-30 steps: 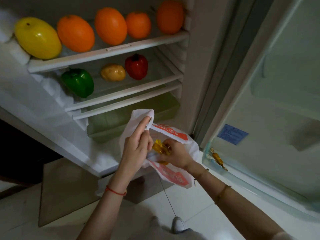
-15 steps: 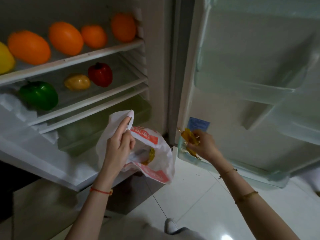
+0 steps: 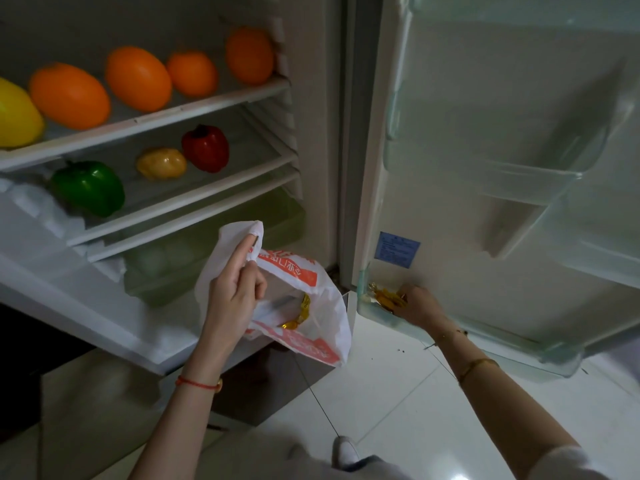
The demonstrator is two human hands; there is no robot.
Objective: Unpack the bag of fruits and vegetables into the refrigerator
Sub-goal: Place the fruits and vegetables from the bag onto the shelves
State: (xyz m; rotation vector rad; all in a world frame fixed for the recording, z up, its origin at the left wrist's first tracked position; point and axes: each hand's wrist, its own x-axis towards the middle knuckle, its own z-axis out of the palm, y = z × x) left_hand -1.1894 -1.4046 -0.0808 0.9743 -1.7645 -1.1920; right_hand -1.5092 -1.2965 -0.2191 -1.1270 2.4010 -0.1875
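My left hand (image 3: 235, 296) grips the rim of a white plastic bag (image 3: 322, 306) with orange print and holds it open in front of the open refrigerator. Yellow wrapped items (image 3: 299, 315) still lie inside the bag. My right hand (image 3: 420, 306) reaches into the bottom door bin (image 3: 450, 337) and is closed over a small bunch of yellow wrapped items (image 3: 384, 296) resting at the bin's left end. Whether the fingers still grip them I cannot tell for sure.
The top shelf holds several oranges (image 3: 138, 83) and a yellow fruit (image 3: 17, 116). Below sit a green pepper (image 3: 88, 188), a yellow pepper (image 3: 161, 163) and a red pepper (image 3: 206, 147). A green crisper drawer (image 3: 207, 251) is under them. Upper door bins (image 3: 485, 174) stand above my right hand.
My right hand took the yellow items out of the bag, carried them right and lowered them into the bottom door bin. My left hand kept the bag.
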